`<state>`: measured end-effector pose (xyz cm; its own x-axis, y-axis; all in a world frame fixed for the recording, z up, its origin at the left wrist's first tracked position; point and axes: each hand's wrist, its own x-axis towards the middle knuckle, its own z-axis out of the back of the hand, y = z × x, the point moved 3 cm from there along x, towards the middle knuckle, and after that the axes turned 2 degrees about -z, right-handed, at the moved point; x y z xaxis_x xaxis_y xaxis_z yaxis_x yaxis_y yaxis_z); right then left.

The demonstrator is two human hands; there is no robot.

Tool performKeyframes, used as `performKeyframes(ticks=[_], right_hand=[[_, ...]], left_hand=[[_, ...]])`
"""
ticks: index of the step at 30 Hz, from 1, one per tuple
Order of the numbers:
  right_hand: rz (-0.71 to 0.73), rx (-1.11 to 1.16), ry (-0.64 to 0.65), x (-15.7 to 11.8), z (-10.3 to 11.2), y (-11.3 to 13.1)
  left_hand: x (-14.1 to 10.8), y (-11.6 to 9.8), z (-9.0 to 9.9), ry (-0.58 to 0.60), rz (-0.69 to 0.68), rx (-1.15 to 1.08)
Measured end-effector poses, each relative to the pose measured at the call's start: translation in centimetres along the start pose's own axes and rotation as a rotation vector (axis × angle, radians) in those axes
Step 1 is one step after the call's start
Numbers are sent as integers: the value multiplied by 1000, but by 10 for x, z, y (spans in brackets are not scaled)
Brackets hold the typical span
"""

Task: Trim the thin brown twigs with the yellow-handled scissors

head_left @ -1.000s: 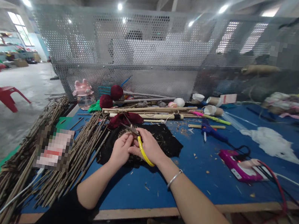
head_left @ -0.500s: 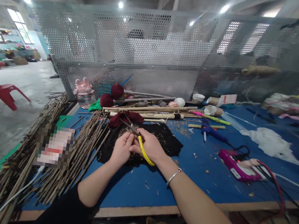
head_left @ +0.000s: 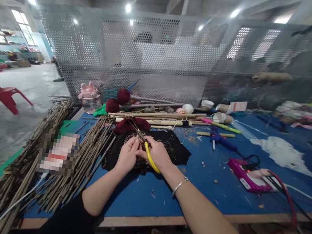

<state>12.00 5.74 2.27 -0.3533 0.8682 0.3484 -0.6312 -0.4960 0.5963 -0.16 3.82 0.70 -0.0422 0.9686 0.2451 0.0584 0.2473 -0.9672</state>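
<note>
My right hand point(head_left: 158, 154) is closed around scissors with yellow handles point(head_left: 150, 158), the blades pointing up and to the left. Beside it, my left hand point(head_left: 128, 154) is closed with its fingertips pinched together near the blades; whatever sits in that pinch is too small to make out. Both hands are over a black cloth point(head_left: 180, 150) strewn with plant scraps. A dark red cloth point(head_left: 139, 124) lies just beyond the blade tips.
Bundled twigs point(head_left: 85, 161) cover the left side. Behind the hands lie wooden sticks point(head_left: 158, 118) and dark red yarn balls point(head_left: 123, 96). A blue glue gun point(head_left: 222, 139), a purple power strip point(head_left: 249, 176) with cables and a white plastic bag point(head_left: 284, 152) are on the right. A perforated metal screen point(head_left: 119, 47) stands behind.
The view has shifted slightly. My hands keep nearly the same pose over the black cloth, with the scissors still in the right one.
</note>
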Motion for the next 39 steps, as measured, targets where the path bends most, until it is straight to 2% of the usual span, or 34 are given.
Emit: performKeyframes(ticks=[6,11,17,23,28,31,35,39], right_hand=[[-9,26,-21,0,2,-1],[-22,29,-27,1,3,-2],[-43,-24,8,1,4,-3],[56,-25,34,0,5,1],[106,-27,-6,1,3,2],[132,-58,-49,1,1,3],[146,-82,-60,2,0,4],[132,-52,-48,2,0,6]], left_hand=[[1,-1,7,-146,-78,165],[2,4,7,-117,8,113],[2,6,6,-151,101,-62],[4,4,8,-157,32,-84],[3,8,2,-96,106,-218],[2,8,0,-121,112,-259],[2,4,1,-153,94,-238],[2,4,2,-130,91,-180]])
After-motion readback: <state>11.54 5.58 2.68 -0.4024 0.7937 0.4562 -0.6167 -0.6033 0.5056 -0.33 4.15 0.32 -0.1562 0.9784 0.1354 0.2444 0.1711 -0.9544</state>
